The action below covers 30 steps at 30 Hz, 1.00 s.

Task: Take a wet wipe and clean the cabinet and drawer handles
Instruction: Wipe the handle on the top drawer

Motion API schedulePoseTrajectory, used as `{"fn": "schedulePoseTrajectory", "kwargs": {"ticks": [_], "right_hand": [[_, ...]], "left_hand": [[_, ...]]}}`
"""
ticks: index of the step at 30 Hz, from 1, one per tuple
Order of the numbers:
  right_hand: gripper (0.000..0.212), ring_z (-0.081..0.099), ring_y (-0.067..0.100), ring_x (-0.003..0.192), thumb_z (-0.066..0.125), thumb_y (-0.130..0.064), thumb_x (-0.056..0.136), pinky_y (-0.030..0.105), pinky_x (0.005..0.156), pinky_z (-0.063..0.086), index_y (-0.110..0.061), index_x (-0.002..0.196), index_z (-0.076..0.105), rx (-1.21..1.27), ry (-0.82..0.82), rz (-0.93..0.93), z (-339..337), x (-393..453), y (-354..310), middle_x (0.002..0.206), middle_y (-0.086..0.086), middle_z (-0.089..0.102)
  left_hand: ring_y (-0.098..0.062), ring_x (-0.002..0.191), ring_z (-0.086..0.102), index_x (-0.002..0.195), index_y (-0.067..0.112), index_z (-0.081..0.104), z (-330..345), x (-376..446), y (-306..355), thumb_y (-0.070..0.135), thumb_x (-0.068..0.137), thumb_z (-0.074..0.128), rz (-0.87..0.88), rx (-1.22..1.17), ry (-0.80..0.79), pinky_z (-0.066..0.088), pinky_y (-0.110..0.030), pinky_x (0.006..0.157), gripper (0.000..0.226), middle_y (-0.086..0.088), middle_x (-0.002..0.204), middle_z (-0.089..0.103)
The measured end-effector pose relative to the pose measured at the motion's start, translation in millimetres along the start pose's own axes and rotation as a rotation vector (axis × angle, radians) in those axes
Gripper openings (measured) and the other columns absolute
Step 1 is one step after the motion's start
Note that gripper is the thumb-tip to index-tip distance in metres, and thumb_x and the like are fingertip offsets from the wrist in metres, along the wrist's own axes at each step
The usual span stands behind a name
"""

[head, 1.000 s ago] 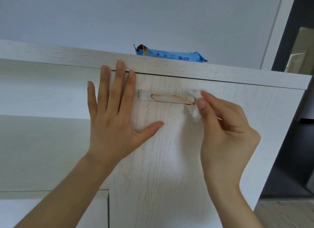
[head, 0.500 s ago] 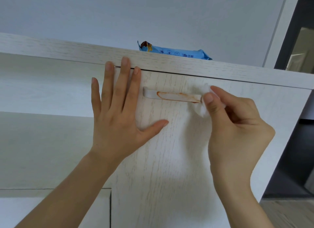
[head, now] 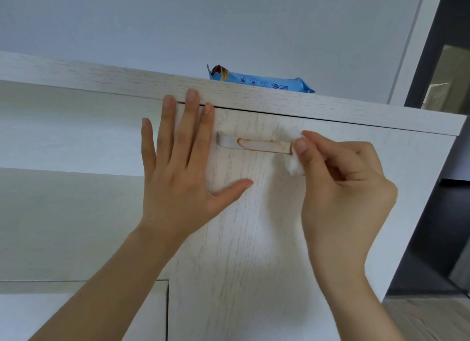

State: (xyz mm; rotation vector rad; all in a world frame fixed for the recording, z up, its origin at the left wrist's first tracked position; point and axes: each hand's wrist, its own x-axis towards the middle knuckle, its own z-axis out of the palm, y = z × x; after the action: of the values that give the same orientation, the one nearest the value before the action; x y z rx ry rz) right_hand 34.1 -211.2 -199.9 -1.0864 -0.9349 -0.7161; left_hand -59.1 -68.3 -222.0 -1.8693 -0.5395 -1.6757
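A white bar handle (head: 254, 145) smeared with an orange-brown stain sits near the top of the whitewashed cabinet door (head: 249, 251). My right hand (head: 340, 185) pinches a white wet wipe (head: 296, 166) between thumb and fingers, and the wipe touches the handle's right end. My left hand (head: 178, 172) lies flat on the door just left of the handle, fingers spread, fingertips reaching the door's top edge. A blue wet wipe pack (head: 259, 82) lies on the cabinet top behind the door.
The cabinet's top board (head: 101, 79) runs across the view. An open recessed shelf (head: 63, 208) lies to the left, with a lower panel (head: 127, 312) below it. A dark doorway (head: 442, 162) and wooden floor (head: 427, 317) are to the right.
The right hand with the wipe has stayed at the handle's right end, shifting only slightly with the view. The left hand stays flat on the door.
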Motion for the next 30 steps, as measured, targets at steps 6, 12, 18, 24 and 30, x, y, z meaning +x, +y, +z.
{"fn": "schedulePoseTrajectory", "kwargs": {"ticks": [6, 12, 18, 24, 30], "right_hand": [[0.018, 0.049, -0.008, 0.066, 0.069, -0.012, 0.083, 0.002, 0.066, 0.039, -0.013, 0.1, 0.071, -0.043, 0.007, -0.029, 7.3, -6.6, -4.4, 0.076, -0.005, 0.052], [0.023, 0.049, -0.004, 0.068, 0.068, -0.012, 0.084, 0.004, 0.068, 0.04, -0.018, 0.106, 0.066, -0.021, 0.001, -0.015, 1.1, -2.1, -4.3, 0.078, -0.006, 0.05], [0.021, 0.046, -0.006, 0.067, 0.067, -0.007, 0.085, 0.001, 0.069, 0.039, -0.008, 0.105, 0.07, -0.153, -0.064, -0.132, 5.1, -6.2, -5.8, 0.081, -0.003, 0.049], [0.021, 0.045, -0.007, 0.065, 0.068, -0.006, 0.084, -0.001, 0.069, 0.037, -0.007, 0.104, 0.07, -0.161, -0.078, -0.157, 8.4, -7.9, -9.0, 0.079, -0.003, 0.05], [0.022, 0.047, -0.008, 0.069, 0.065, -0.007, 0.086, 0.0, 0.071, 0.039, -0.01, 0.108, 0.069, -0.158, -0.111, -0.122, 2.1, -5.5, -10.7, 0.081, -0.004, 0.049]], "left_hand": [[-0.041, 0.14, 0.018, 0.143, -0.002, 0.027, -1.4, -0.1, -0.1, 0.072, 0.087, 0.043, 0.001, 0.01, -0.002, 0.017, -0.061, 0.112, 0.094, -0.017, 0.15, 0.017], [-0.041, 0.14, 0.019, 0.143, -0.003, 0.029, -1.3, -0.6, 0.3, 0.072, 0.086, 0.044, -0.002, 0.013, -0.005, 0.018, -0.062, 0.111, 0.095, -0.018, 0.15, 0.018], [-0.041, 0.139, 0.021, 0.142, -0.003, 0.032, -1.2, 0.1, 0.9, 0.072, 0.086, 0.045, -0.003, 0.02, 0.007, 0.019, -0.062, 0.111, 0.094, -0.017, 0.149, 0.018], [-0.04, 0.139, 0.021, 0.142, -0.003, 0.031, -0.9, -0.2, 1.1, 0.072, 0.086, 0.044, -0.001, 0.021, 0.008, 0.019, -0.061, 0.111, 0.095, -0.017, 0.149, 0.018], [-0.039, 0.14, 0.021, 0.143, 0.0, 0.028, -1.4, -0.2, 1.5, 0.072, 0.086, 0.043, -0.002, 0.033, 0.008, 0.019, -0.06, 0.112, 0.094, -0.016, 0.15, 0.018]]}}
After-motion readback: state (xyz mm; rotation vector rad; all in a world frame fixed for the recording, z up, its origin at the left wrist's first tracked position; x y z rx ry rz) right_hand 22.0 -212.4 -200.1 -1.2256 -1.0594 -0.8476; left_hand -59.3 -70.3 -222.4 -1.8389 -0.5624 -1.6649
